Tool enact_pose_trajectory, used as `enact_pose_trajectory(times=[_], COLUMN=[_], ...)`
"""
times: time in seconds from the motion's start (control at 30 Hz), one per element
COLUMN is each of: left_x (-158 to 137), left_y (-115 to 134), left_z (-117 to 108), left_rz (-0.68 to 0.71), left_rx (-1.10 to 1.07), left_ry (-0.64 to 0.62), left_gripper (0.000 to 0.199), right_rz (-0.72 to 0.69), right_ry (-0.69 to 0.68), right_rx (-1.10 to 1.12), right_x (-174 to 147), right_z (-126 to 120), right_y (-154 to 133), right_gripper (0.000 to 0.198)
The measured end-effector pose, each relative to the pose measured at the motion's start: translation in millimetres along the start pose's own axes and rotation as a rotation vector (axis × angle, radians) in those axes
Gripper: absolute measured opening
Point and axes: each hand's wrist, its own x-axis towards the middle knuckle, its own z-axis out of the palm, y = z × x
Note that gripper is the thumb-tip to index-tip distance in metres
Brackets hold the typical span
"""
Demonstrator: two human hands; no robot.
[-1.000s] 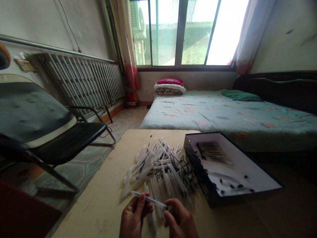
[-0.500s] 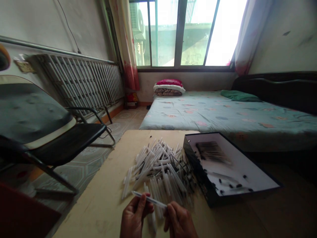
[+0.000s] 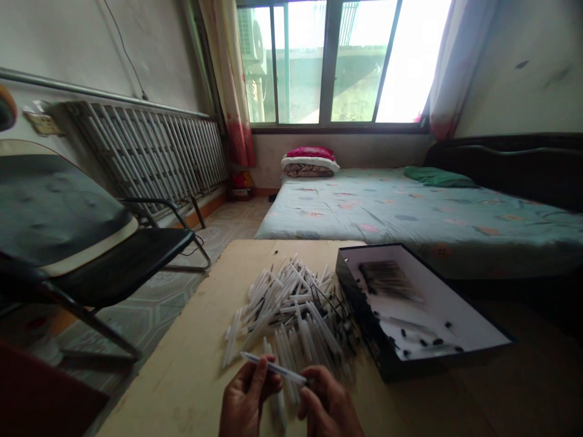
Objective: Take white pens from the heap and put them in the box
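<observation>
A slim white pen (image 3: 283,372) slants across the front of the table, its pointed end up to the left. My left hand (image 3: 248,391) is closed on it, thumb on top and fingers beneath. At the lower right end of the pen my right hand (image 3: 330,400) is closed, thumb and forefinger around a small dark bit at that end. How tightly those fingers grip cannot be made out. Just beyond both hands spreads a heap of white pen barrels (image 3: 277,297), with thin dark pieces (image 3: 344,318) mixed in on its right side.
A black-edged box (image 3: 473,321) with a white inside stands right of the heap, holding dark thin sticks (image 3: 392,279) and small black caps (image 3: 438,342). The table (image 3: 182,364) meets a bed (image 3: 355,200) behind. A black chair (image 3: 122,261) stands at left.
The right hand's fingers have shifted at the pen's end, the thumb lower and a dark bit now showing between them. The left hand keeps its hold on the pen.
</observation>
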Motion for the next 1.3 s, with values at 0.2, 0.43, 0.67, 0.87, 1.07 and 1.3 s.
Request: enact_pose_trajectory(times=[0.2,0.43,0.67,0.87,1.07,1.3], left_x=[-2,0,2,1,3,3], left_y=[1,-2,-4,-2,-1,8], left_z=[0,-4,-7,-5,-7,-5], left_rz=[0.008,-0.007,-0.003,-0.015,-0.019,-0.048], left_rx=[0.013,0.016,0.015,0.008,0.003,-0.021], left_ry=[0.0,-0.031,-0.039,-0.037,-0.046,-0.006], left_gripper=[0.034,0.032,0.031,0.03,0.029,0.032], right_rz=[0.046,0.117,0.095,0.117,0.127,0.036], right_ry=[-0.033,-0.104,-0.093,-0.112,-0.082,-0.027], right_rx=[0.105,0.223,0.289,0.208,0.037,-0.164], right_x=[0,1,1,1,0,-1], right_z=[1,1,0,-2,-8,-21], right_y=[-2,-6,-4,-11,-15,-20], right_gripper=[0.049,0.053,0.049,0.049,0.042,0.021])
